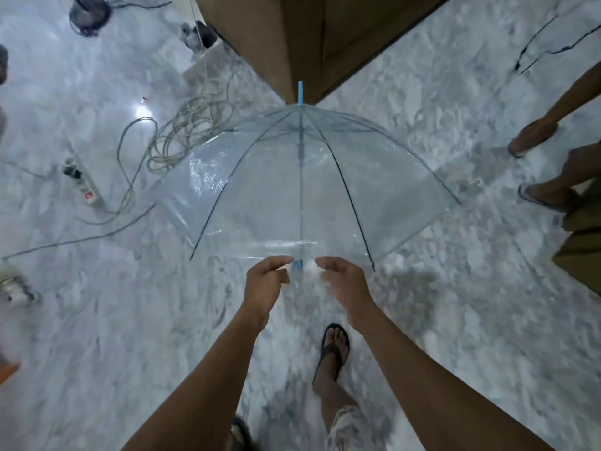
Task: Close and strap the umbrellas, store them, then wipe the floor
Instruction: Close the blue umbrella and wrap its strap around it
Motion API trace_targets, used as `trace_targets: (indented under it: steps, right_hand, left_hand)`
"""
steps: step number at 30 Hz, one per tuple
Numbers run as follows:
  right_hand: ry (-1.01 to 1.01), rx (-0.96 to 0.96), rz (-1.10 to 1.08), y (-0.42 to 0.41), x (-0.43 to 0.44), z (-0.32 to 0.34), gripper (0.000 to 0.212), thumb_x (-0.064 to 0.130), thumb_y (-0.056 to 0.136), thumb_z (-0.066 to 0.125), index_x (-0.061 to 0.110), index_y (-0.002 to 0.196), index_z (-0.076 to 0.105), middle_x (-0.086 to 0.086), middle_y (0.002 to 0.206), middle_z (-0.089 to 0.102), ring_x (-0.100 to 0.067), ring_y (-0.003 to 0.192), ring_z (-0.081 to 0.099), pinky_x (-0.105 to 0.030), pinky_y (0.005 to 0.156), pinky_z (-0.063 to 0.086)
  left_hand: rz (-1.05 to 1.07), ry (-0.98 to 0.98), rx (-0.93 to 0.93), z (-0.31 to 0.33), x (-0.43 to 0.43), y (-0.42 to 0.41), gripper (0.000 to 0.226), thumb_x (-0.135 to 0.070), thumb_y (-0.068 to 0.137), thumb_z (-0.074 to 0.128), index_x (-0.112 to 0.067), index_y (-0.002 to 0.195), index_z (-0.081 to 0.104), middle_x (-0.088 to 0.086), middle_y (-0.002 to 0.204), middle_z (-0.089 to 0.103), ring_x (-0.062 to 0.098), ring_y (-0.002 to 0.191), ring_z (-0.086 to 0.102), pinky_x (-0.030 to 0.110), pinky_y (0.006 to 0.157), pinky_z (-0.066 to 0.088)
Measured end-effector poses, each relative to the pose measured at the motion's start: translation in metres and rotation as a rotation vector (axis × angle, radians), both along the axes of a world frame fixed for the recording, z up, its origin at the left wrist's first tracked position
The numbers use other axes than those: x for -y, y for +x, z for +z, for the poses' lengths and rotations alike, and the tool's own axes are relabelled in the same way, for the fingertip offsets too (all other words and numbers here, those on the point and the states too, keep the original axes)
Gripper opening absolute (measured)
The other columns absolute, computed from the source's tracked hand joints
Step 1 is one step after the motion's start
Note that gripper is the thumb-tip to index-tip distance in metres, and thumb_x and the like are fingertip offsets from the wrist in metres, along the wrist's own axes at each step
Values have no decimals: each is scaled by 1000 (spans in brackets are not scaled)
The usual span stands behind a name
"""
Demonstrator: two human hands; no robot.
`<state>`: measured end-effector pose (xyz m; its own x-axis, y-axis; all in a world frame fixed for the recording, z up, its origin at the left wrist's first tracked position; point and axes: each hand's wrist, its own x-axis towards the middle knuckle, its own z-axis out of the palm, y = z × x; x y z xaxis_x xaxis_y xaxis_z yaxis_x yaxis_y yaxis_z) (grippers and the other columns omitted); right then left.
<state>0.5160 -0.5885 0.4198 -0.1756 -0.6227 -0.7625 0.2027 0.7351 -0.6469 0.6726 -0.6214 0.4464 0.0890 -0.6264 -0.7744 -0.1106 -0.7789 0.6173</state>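
A clear umbrella (302, 187) with a blue tip is seen open, its canopy spread over the marbled floor (487, 304) in front of the person, the tip pointing away toward a brown cabinet (309, 43). The left hand (265, 283) and the right hand (344, 281) are held at the near rim of the canopy, on either side of the blue shaft. The left grip is curled narrow beside the shaft; whether anything is pinched cannot be told. The right grip is half-open and blurred. A coil of cable (182, 135) and a power strip (83, 187) are lying on the floor to the left, near the canopy.
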Motion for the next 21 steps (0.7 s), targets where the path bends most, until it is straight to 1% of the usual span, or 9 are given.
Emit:
trace_targets:
  steps: [1,2,3,6,8,10,13,17,21]
  right_hand:
    - [-44,-70,1,0,-3,-6,28,-5,90,61,20,92,75,2,82,67,-13,68,55,-16,56,43]
    - [-80,-126,17,2,-5,-17,28,-3,90,62,22,92,75,7,83,69,-12,71,58,-12,57,44]
    - [-108,-169,51,6,-9,-27,26,2,91,65,25,95,75,10,90,72,-10,79,64,-9,64,47]
    - [-131,-202,152,21,-21,-52,22,14,91,70,28,107,74,11,113,72,-10,101,68,-20,89,52]
    - [-92,-187,161,30,-21,-68,22,14,92,70,22,113,74,8,116,71,-9,103,67,-23,94,51]
    - [-55,-170,145,39,-16,-88,23,14,93,69,15,116,73,3,117,71,-10,106,66,-24,96,51]
    - [-45,-172,115,52,-2,-132,21,13,93,69,14,113,73,3,109,71,-7,99,66,-20,89,51]
    - [-73,-180,93,60,35,-215,20,19,93,69,16,113,73,3,100,70,-9,90,62,-22,81,48]
    - [-170,-206,65,54,94,-298,24,19,94,68,12,117,71,3,98,67,-11,88,60,-19,72,45]
  left_hand:
    - [8,-19,24,-7,-6,6,43,13,78,52,-22,82,77,-4,105,73,20,105,66,31,90,50]
    - [17,-16,40,-16,-12,11,43,13,78,54,-22,81,78,-3,109,73,20,108,65,33,95,49]
    - [22,6,54,-25,-17,17,41,12,80,56,-22,84,78,-1,112,73,18,109,65,34,98,49]
    - [64,61,37,-42,-29,28,26,3,86,65,-17,98,76,-1,106,73,14,100,65,26,87,49]
    - [63,48,21,-56,-29,31,20,-3,89,68,-13,105,75,-4,100,72,8,94,65,20,80,48]
    - [32,12,17,-79,-24,35,17,-9,90,68,-14,105,75,-5,100,72,3,92,64,18,80,48]
    - [-19,-60,7,-135,-8,46,13,-13,93,66,-18,101,74,-5,100,72,5,93,65,19,82,48]
    - [-170,-223,0,-237,29,55,15,-14,95,64,-13,106,74,-5,94,70,8,87,63,18,74,45]
    - [-238,-410,27,-348,80,43,10,-20,94,64,-16,97,73,-4,91,70,14,90,64,23,79,46]
